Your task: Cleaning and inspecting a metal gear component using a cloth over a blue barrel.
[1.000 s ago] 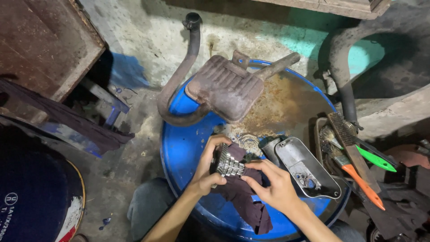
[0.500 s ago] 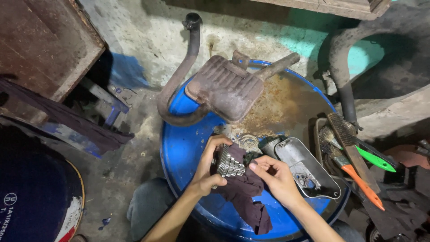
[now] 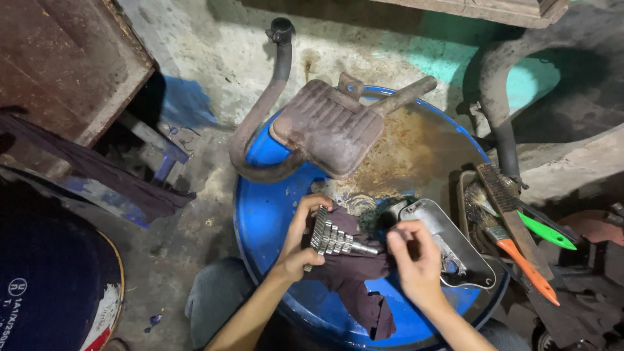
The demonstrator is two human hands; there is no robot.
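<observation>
1. A person works over a blue drum lid (image 3: 270, 214), seen from above, with both bare hands at its near edge.
2. The left hand (image 3: 304, 242) holds a finned metal part (image 3: 331, 238), its fingers curled closed around the part's left end.
3. The part lies partly on a dark maroon rag (image 3: 354, 279), which drapes down over the drum's front rim.
4. The right hand (image 3: 413, 260) sits just right of the part, its fingers pinched closed on the upper edge of the rag.
5. A rusty exhaust muffler (image 3: 331, 130) with a curved pipe (image 3: 263, 110) rests across the far side of the drum, over a patch of brown rust stain.
6. A grey metal cover (image 3: 448, 250) lies on the drum beside the right hand.
7. Right of the drum, a wire brush (image 3: 504, 195), a paintbrush with an orange handle (image 3: 526, 263) and a green-handled tool (image 3: 549, 233) sit together.
8. A dark blue drum (image 3: 45, 286) stands at lower left on the concrete floor (image 3: 188, 240).
</observation>
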